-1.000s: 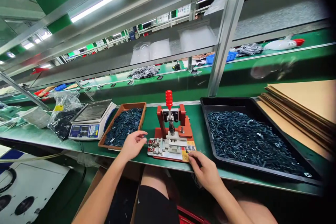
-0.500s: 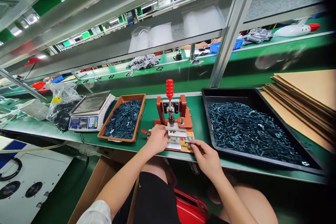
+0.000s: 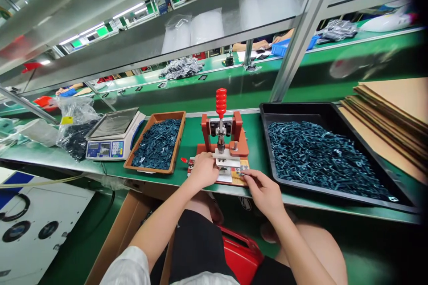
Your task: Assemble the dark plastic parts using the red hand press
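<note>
**L hand (image 3: 203,171) and R hand (image 3: 264,187) at press (image 3: 221,136)**

The press stands on the green bench (image 3: 191,139), just fwd of both hands and btw them. Its red handle (image 3: 221,103) points up, higher than the fingers. L hand lies back-side up over the L side of the front plate (image 3: 224,178), fingers bent and close together; their undersides are hidden, so one cannot tell if it grips sth. R hand is nearly closed: thumb and index finger pinch a small part (image 3: 240,173) at the R side of the plate; its exact shape is too small to tell.

Brown tray (image 3: 179,143) w/ dark parts (image 3: 156,144) is to the left of L hand and a bit fwd. Farther left is the scale (image 3: 112,136), then a clear bag (image 3: 75,109) w/ black content. Black tray (image 3: 297,112), bigger, w/ similar parts (image 3: 321,160), is to the right of R hand. Beyond it is a cardboard stack (image 3: 397,98). Well fwd of both hands, a co-worker's hand (image 3: 262,45) is near a blue bin (image 3: 281,49).
</note>
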{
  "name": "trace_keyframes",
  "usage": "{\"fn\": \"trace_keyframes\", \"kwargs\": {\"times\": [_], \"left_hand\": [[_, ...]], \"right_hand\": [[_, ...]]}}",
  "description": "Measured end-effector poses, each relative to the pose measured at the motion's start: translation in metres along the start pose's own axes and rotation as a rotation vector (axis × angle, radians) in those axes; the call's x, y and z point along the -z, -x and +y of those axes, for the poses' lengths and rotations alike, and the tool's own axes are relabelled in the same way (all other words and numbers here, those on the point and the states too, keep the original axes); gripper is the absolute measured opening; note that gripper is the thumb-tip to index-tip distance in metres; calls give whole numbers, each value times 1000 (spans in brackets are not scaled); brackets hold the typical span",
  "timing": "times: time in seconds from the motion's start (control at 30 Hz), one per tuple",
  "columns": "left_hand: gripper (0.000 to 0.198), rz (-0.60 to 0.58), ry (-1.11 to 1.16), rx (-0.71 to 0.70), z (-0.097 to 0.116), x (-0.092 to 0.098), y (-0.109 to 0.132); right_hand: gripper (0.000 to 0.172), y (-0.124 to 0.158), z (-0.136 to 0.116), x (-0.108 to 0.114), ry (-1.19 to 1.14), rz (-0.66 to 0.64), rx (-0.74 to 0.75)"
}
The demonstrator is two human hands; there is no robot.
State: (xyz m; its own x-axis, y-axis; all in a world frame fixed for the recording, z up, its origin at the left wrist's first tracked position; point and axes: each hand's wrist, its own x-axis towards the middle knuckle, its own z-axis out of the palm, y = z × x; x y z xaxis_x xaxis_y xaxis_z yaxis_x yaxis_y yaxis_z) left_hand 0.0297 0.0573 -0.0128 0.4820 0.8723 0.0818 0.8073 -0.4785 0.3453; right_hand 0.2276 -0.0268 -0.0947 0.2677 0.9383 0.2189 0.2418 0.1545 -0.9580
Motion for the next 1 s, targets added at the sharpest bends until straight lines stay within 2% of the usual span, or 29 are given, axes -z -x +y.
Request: {"fn": "trace_keyframes", "kwargs": {"times": [0.13, 0.23, 0.33, 0.47, 0.6, 0.77, 0.9, 0.93, 1.0], "left_hand": [[13, 12, -21, 15, -1, -1, -2], [9, 8, -4, -24, -2, 2, 2], [26, -30, 35, -62, -4, 8, 4], [28, -55, 35, -77, -7, 10, 4], [29, -37, 39, -85, -8, 7, 4], [21, 24, 75, -82, -7, 4, 7], [16, 66, 127, -193, -11, 3, 20], [17, 110, 153, -223, -13, 3, 25], [22, 286, 208, -219, -19, 6, 36]], "right_hand": [[41, -5, -2, -2, -96, -33, -72], [31, -14, -12, -8, 58, -46, 46], [26, -28, -20, -19, 185, -110, 216], [33, -42, -21, -37, 236, -184, 246], [37, -43, -20, -42, 265, -185, 268], [35, -40, -21, -37, 332, -191, 363], [32, -41, -19, -35, 339, -179, 367], [33, -42, -18, -35, 337, -180, 363], [36, -42, -17, -35, 340, -194, 360]]}}
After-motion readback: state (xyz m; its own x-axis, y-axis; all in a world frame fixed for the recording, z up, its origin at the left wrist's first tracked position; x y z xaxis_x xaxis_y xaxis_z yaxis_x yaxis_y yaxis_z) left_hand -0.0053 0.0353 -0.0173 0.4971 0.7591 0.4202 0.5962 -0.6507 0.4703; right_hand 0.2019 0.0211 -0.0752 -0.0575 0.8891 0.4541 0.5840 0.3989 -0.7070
